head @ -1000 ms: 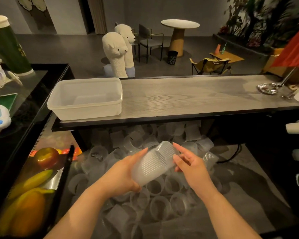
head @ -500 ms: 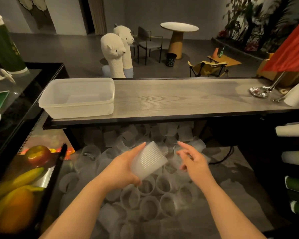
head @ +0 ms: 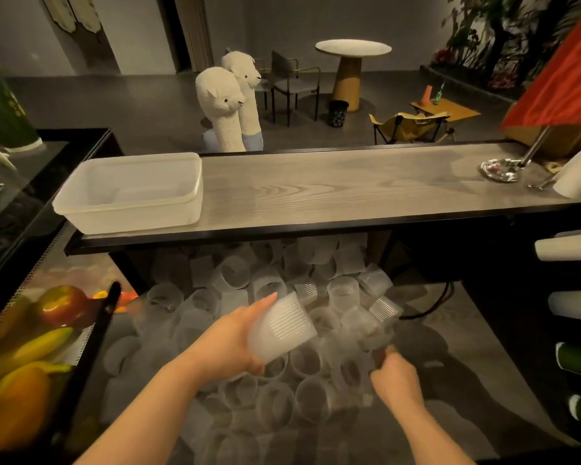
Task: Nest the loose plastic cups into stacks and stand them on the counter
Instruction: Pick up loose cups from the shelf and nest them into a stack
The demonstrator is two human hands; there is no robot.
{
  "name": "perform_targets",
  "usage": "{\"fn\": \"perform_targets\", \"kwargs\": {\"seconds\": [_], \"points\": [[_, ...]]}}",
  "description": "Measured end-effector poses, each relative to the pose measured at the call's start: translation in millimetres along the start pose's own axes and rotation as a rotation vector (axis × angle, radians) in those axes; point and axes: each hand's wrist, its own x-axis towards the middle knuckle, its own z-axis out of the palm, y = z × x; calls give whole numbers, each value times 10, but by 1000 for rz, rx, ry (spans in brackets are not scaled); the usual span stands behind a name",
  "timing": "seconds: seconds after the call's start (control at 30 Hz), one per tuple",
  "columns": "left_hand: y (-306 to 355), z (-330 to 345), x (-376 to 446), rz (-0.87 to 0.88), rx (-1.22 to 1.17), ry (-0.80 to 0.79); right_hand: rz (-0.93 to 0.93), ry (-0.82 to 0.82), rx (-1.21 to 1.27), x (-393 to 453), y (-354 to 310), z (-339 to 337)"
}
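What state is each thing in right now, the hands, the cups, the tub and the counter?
Left hand: gripping a ribbed cup, tilted.
Right hand: down in the loose cups, blurred; grip unclear.
Loose cups: jumbled on the lower surface.
Plastic tub: open, empty, on the counter.
Counter: no cup stacks.

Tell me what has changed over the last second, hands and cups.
The right hand has let go of the ribbed cup stack, dropped down and right into the loose cups, and is closing on one; that part is blurred. The left hand still holds the stack, tilted. The plastic tub on the counter has not moved.
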Motion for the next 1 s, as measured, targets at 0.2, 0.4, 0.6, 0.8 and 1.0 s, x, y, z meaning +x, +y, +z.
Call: {"fn": "perform_targets", "kwargs": {"seconds": [0.2,0.4,0.6,0.8,1.0], "points": [[207,129,54,25,57,-52,-143,-81,918,-244,-368,-670],[440,196,115,76,-12,-42,-252,-213,696,-265,-642,-832],[585,255,244,88,32,-55,-436,-291,351,-245,-660,-858],[592,235,430,60,44,-13,-64,92,95,347,-132,-848],[571,249,462,40,75,-66,167,-125,-127,442,287,-393]]}}
